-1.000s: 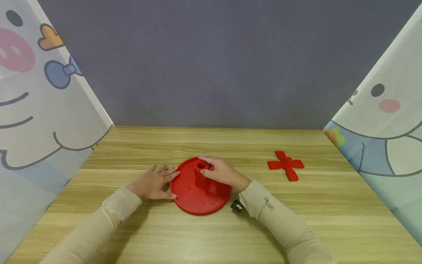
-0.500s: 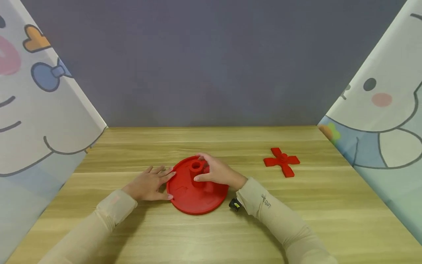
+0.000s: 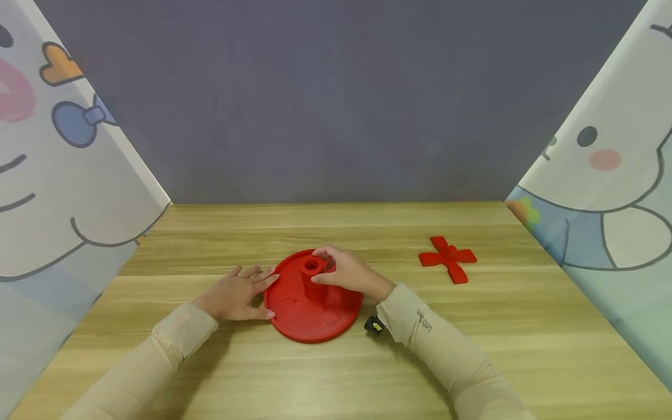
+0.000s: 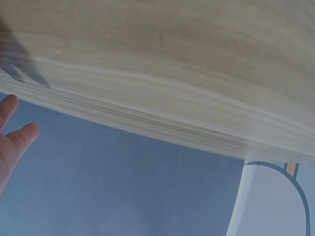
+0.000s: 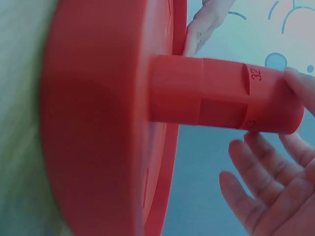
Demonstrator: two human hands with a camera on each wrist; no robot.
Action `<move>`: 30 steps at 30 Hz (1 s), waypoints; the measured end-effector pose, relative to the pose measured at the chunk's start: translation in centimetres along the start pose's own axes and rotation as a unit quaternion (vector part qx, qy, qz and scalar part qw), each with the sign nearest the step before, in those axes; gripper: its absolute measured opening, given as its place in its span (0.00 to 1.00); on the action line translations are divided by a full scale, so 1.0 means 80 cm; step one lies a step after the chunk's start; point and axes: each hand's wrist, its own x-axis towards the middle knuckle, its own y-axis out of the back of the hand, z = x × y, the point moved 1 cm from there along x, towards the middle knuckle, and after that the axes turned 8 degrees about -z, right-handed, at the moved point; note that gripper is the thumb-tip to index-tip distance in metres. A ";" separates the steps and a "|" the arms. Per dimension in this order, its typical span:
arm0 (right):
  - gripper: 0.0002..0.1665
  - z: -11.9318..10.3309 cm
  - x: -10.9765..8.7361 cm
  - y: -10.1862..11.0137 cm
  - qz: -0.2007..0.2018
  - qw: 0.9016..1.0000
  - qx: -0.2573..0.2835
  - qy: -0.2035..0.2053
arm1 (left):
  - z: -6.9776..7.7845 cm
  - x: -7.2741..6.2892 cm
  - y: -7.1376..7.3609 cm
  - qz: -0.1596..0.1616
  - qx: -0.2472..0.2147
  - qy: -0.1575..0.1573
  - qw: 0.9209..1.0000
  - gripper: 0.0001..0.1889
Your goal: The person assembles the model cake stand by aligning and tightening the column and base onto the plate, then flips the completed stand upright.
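A round red dish-like base [image 3: 310,326] with a raised rim lies on the table. From its middle rises an upright hollow red post [image 3: 312,283], stamped with 32 near its upper end in the right wrist view. My right hand [image 3: 352,271] pinches the top of this post between thumb [image 5: 302,86] and fingertips; its lower fingers hang apart from it. Against the left rim of the base, my left hand [image 3: 236,294] rests with fingers and thumb spread. The left wrist view catches only the tips of two fingers [image 4: 22,137].
To the right on the wooden table [image 3: 210,361] lies a red four-armed cross [image 3: 448,258] with a round knob at its centre. A grey panel [image 3: 336,105] stands behind the table, with cartoon-printed sheets [image 3: 604,233] along both sides.
The head view has shifted slightly. My right thumb and fingers have moved a little on the post's top. My left hand has stayed at the rim, and the cross lies where it was.
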 end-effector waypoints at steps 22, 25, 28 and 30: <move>0.30 -0.015 0.014 -0.019 0.062 0.996 -0.066 -0.024 | -0.002 0.000 -0.001 0.014 0.015 -0.007 1.000 0.46; 0.31 -0.019 0.012 -0.018 0.070 0.990 -0.120 -0.027 | -0.003 0.000 0.000 0.015 0.018 -0.005 1.000 0.46; 0.33 -0.021 0.003 -0.007 0.039 0.987 -0.151 -0.044 | -0.002 0.000 0.002 0.009 0.014 -0.002 1.000 0.46; 0.34 -0.021 -0.003 0.004 0.012 0.988 -0.145 -0.055 | -0.002 0.000 0.002 0.004 0.009 0.001 1.000 0.46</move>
